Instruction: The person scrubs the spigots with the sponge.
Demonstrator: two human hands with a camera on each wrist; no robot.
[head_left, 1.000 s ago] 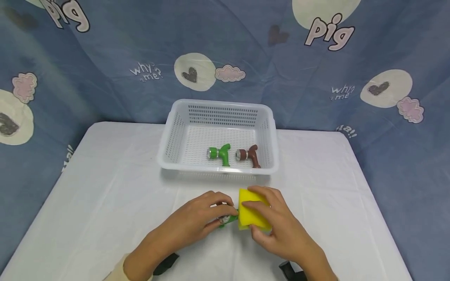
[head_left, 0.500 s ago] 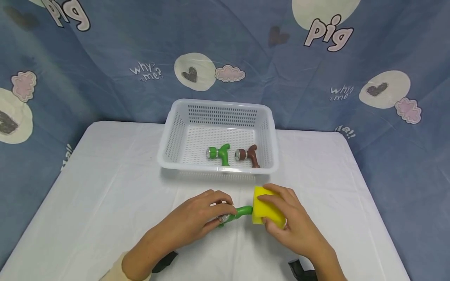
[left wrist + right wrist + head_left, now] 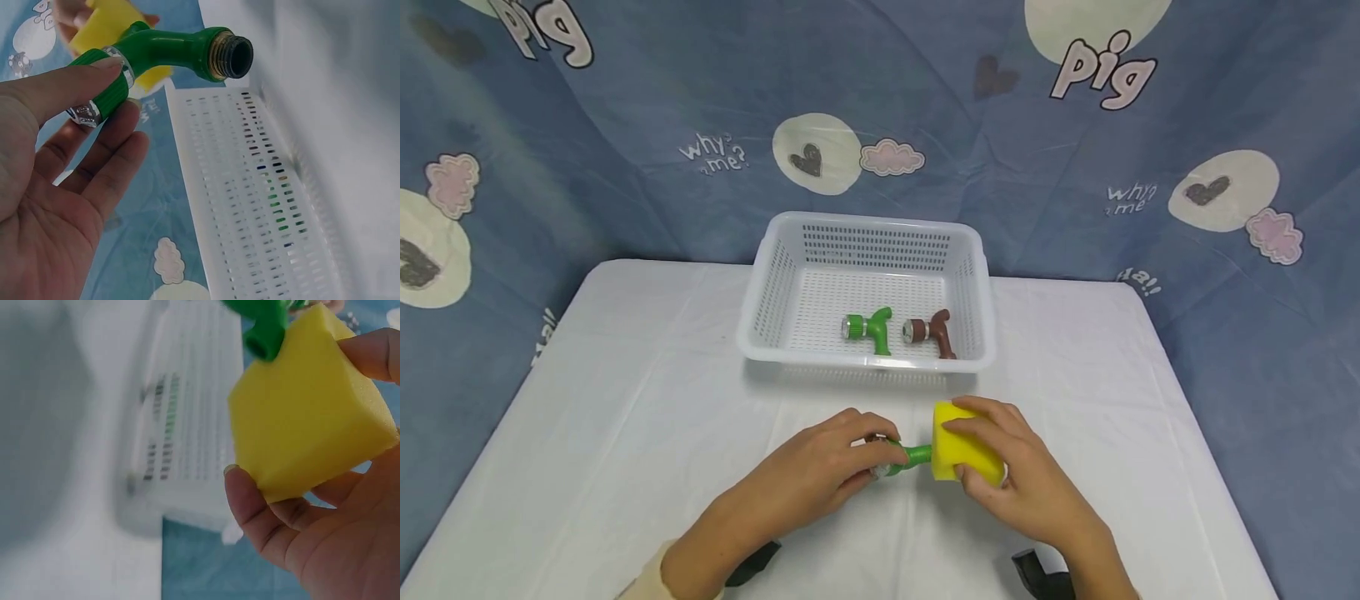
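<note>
My left hand [image 3: 827,458] pinches a green faucet [image 3: 919,455] by its ribbed knob, between thumb and fingers. In the left wrist view, the faucet [image 3: 165,49] has a silver ring beside the knob and a brass-coloured threaded end with a dark opening. A yellow sponge [image 3: 966,443] is gripped by my right hand [image 3: 1026,475], fingers on its top and thumb at its near side. Its left side sits right at the faucet's outer end. From the right wrist, the sponge [image 3: 300,406] appears as a thick block, with part of the green faucet [image 3: 265,331] in front of it.
Beyond the hands, a white perforated basket [image 3: 857,363] stands on the white-covered table [image 3: 625,400]. Inside it lie a green faucet [image 3: 877,327] and a brown faucet [image 3: 936,332]. A blue printed cloth [image 3: 925,200] hangs behind the table.
The sponge has moved right along the faucet's end, uncovering more of it, then slightly back left. The faucet has turned a little in my left fingers. The basket has stayed put.
</note>
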